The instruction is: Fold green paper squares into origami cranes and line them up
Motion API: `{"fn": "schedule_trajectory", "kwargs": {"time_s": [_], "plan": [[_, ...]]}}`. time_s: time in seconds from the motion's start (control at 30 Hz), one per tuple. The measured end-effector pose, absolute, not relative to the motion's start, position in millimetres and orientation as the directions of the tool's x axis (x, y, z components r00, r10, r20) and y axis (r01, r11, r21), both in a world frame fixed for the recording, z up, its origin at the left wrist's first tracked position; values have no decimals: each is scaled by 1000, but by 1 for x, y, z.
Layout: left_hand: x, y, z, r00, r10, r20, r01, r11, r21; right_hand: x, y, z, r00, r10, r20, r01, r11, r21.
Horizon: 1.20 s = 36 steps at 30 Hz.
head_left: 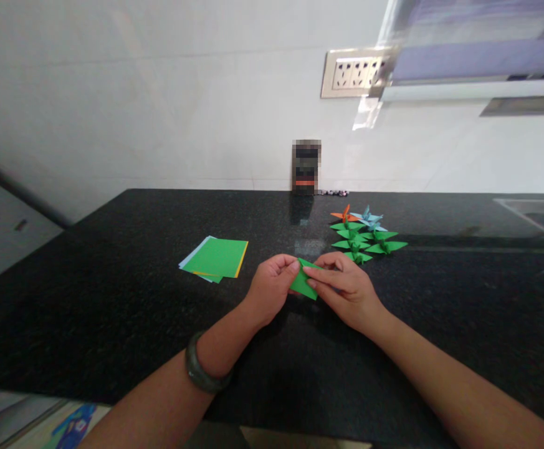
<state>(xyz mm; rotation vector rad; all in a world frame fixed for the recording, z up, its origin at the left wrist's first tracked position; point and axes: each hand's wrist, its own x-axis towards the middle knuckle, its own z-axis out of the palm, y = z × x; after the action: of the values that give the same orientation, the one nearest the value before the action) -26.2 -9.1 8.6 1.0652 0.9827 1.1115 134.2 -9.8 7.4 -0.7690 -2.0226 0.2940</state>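
Between my hands is a green folded origami paper (305, 285), held a little above the dark counter. My left hand (272, 284) is closed, its thumb pressing the paper's left side. The fingers of my right hand (351, 290) pinch the right side of the same paper. To the left lies a fanned stack of square paper (218, 257), green on top with blue and yellow edges showing. Beyond my right hand sit several finished paper cranes (353, 237), mostly green, with one orange and a light blue one at the back.
The black speckled counter (113, 299) meets a pale wall behind. A blurred-out upright object (306, 167) leans there, with a beaded strand (334, 193) beside it. Sockets (358, 73) are set in the wall. At the right is a recessed edge (533, 218).
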Motion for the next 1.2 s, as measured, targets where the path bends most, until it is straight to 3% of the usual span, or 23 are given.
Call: {"fn": "schedule_trajectory", "kwargs": {"time_s": [0.73, 0.9, 0.97, 1.07, 1.2], "plan": [[-23, -9, 10, 148, 978, -146, -296, 185, 937, 135, -12, 5, -450, 668, 593, 542, 732, -413], [-24, -9, 10, 126, 987, -96, -231, 123, 965, 134, -13, 7, -477, 676, 562, 568, 724, -391], [-25, -8, 8, 96, 994, -59, -198, 77, 977, 134, -13, 8, -486, 681, 548, 537, 727, -427], [-26, -8, 6, 69, 997, -27, -172, 38, 984, 133, -13, 9, -420, 734, 533, 414, 678, -607], [-26, -9, 6, 68, 997, -26, -168, 37, 985, 130, -12, 10, -144, 911, 386, 301, 412, -860]]}}
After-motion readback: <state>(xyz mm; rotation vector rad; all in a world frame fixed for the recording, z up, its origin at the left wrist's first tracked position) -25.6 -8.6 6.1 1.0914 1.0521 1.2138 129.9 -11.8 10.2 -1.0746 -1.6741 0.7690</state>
